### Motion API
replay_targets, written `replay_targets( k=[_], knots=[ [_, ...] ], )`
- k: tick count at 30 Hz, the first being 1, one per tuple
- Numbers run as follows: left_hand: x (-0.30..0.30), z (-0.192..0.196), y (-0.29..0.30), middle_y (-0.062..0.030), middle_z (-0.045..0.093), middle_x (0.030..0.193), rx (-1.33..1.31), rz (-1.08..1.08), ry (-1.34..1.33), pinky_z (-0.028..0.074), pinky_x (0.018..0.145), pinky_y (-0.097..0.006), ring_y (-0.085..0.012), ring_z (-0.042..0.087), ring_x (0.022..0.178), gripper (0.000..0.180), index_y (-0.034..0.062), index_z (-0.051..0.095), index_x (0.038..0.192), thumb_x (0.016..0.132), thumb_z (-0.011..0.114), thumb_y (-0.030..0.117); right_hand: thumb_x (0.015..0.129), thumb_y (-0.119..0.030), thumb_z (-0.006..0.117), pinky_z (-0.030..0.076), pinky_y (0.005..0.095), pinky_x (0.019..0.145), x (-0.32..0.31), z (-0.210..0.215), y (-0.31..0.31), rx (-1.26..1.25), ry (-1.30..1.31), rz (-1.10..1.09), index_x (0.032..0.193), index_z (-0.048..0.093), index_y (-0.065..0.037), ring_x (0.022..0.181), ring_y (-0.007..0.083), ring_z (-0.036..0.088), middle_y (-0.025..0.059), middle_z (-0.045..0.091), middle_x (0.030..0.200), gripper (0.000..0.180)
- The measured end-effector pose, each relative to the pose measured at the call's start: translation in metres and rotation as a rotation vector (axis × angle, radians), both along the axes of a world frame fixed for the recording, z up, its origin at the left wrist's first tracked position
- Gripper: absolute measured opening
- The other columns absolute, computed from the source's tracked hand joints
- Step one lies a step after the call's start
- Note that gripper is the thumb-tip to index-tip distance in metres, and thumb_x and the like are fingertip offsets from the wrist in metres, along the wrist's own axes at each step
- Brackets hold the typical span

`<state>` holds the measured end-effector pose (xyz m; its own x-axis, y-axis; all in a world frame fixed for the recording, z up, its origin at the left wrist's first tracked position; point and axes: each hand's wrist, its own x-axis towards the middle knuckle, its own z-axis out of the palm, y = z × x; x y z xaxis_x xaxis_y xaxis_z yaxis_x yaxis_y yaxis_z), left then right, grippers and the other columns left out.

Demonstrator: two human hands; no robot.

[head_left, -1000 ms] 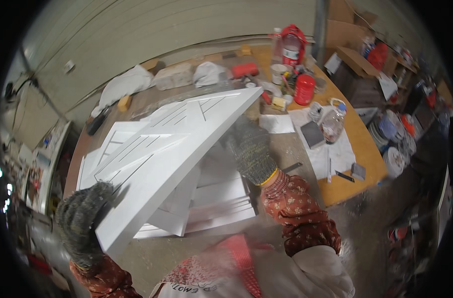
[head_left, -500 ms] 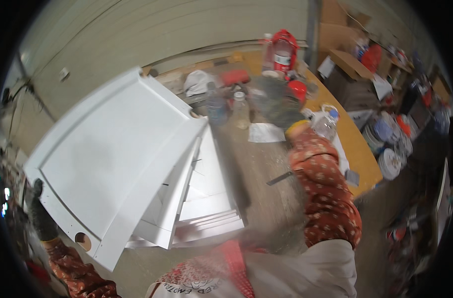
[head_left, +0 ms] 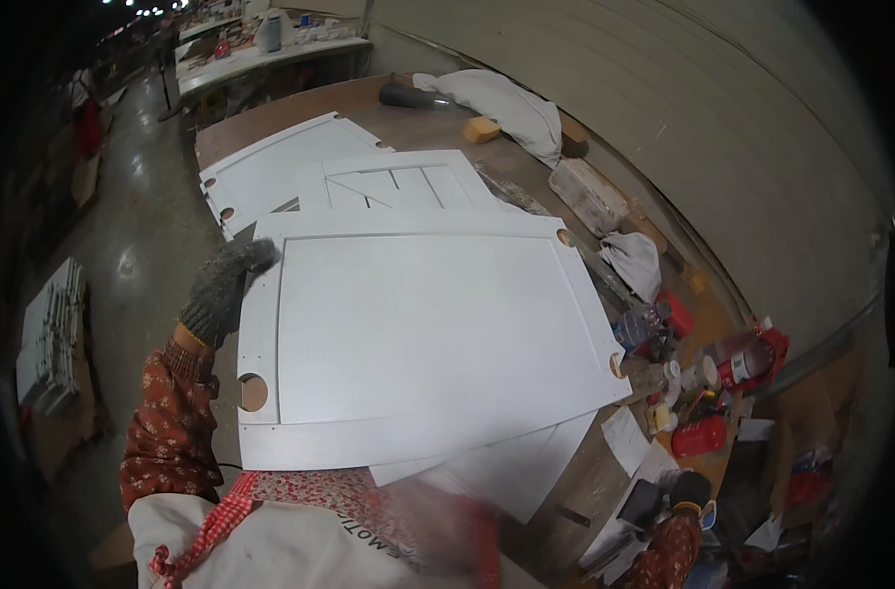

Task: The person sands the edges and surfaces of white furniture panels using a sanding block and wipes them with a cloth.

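A workshop: white panel (head_left: 437,319) at the left fingers (head_left: 262,253), stacked boards (head_left: 51,334) left of them, bench (head_left: 216,71) far beyond, bottles (head_left: 640,329) past the right fingers (head_left: 691,485)

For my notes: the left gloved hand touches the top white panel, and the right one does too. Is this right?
Not quite: the left hand touches the top white panel, but the right hand is away from it, near a dark block, as the head view shows.
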<state>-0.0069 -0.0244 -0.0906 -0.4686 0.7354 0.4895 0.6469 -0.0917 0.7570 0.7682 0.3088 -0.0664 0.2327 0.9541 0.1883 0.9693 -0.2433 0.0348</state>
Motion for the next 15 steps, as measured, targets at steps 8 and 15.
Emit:
replay_targets(
  k=[8, 15],
  knots=[
    [0.076, 0.066, 0.015, -0.0117, 0.051, 0.12, -0.1, 0.086, -0.737, 0.055, 0.082, -0.029, -0.0142, 0.054, 0.105, 0.081, -0.0001, 0.032, 0.146, 0.076, 0.072, -0.009, 0.094, -0.014, 0.055, 0.046, 0.0292, 0.065, -0.018, 0.052, -0.024, 0.116, 0.259, 0.058, 0.099, 0.06, -0.003, 0.07, 0.013, 0.055, 0.0042, 0.063, 0.082, 0.013],
    [0.05, 0.039, 0.025, -0.0118, 0.05, 0.123, -0.138, 0.03, -0.307, 0.057, 0.078, -0.029, -0.0135, 0.055, 0.097, 0.088, 0.0025, 0.028, 0.15, 0.075, 0.073, -0.007, 0.096, -0.013, 0.055, 0.044, 0.0253, 0.063, -0.144, 0.128, -0.073, 0.094, 0.867, 0.481, 0.095, 0.061, -0.004, 0.068, 0.0083, 0.053, 0.0014, 0.062, 0.078, 0.011]
  ],
)
